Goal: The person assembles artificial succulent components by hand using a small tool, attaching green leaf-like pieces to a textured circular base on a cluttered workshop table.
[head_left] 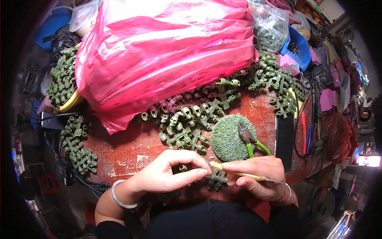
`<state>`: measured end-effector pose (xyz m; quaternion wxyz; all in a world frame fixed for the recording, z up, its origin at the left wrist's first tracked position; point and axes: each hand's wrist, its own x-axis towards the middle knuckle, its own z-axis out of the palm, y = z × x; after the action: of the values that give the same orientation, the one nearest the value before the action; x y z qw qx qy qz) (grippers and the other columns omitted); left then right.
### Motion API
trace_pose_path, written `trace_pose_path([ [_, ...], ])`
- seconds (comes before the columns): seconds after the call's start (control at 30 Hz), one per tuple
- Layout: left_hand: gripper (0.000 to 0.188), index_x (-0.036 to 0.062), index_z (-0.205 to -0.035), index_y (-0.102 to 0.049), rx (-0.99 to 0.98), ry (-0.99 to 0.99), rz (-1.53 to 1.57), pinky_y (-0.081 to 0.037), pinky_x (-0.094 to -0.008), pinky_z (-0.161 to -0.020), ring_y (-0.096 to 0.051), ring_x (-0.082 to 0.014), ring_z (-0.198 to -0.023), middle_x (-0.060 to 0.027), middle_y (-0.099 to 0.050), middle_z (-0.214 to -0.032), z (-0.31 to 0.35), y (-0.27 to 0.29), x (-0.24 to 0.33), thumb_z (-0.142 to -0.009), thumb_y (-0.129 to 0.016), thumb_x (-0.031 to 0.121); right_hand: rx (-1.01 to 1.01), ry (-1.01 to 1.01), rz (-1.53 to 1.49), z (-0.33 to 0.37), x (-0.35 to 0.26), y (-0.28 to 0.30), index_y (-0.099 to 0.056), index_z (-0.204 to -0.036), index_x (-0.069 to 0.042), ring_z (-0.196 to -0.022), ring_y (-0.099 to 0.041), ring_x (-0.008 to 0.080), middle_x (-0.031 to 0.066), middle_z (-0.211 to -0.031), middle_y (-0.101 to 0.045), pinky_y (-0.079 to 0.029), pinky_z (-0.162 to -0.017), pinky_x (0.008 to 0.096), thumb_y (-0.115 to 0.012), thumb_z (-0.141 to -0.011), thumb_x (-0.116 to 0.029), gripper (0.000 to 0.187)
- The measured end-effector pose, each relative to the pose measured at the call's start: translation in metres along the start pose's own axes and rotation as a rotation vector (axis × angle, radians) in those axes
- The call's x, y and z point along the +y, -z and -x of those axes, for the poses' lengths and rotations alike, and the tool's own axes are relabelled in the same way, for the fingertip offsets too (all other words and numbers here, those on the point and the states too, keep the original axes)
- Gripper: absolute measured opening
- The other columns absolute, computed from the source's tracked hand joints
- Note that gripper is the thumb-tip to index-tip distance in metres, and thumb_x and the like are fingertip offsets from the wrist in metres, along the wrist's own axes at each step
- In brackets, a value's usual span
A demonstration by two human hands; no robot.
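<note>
My left hand [175,170] is closed, thumb and forefinger brought together at the upper edge of a small green branched piece [217,181]. My right hand [260,176] grips a slim pale-yellow stick tool [248,175]; a thin metal end sticks out past the palm. Between both sets of fingertips a small pale lump [216,164] shows, its kind unclear. Just beyond the right hand, green-handled cutting pliers [247,137] lie on a round, rough green pad [229,139].
A large pink plastic bag [167,47] covers the back of the worn red table [119,151]. Green skull-shaped pieces [187,127] spill from under it, with more heaps [77,147] at the left. Toward the right are a black slab [283,139], a red pen [303,133] and a blue bin [300,49].
</note>
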<state>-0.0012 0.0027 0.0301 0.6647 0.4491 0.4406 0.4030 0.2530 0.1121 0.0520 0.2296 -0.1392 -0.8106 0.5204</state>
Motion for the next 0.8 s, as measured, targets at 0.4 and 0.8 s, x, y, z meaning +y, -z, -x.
trace_pose_path([
  [0.4,0.012,-0.0003,-0.090,-0.072,0.032,-0.181,-0.111,-0.048,-0.0271,-0.066,-0.062,-0.0091,-0.073,-0.0013,-0.067,-0.079,-0.002,0.001,-0.004,-0.099,-0.069,0.007,-0.114,-0.353,-0.422,0.001,-0.014,0.007,-0.066,-0.134,0.002,-0.101,-0.075,0.0204,0.0172,-0.125,-0.073,-0.057,-0.087,0.0287,-0.066,-0.101,-0.011,0.035],
  [0.8,0.021,0.0041,-0.088,-0.071,0.144,0.092,0.116,-0.048,-0.0232,-0.060,-0.060,-0.0047,-0.067,0.0014,-0.068,-0.078,0.000,0.002,-0.002,-0.104,-0.066,0.017,-0.256,0.195,0.693,-0.004,0.002,-0.020,-0.068,-0.124,-0.004,-0.093,-0.064,0.0235,0.0105,-0.110,-0.065,-0.053,-0.074,0.0341,-0.067,-0.088,-0.015,0.037],
])
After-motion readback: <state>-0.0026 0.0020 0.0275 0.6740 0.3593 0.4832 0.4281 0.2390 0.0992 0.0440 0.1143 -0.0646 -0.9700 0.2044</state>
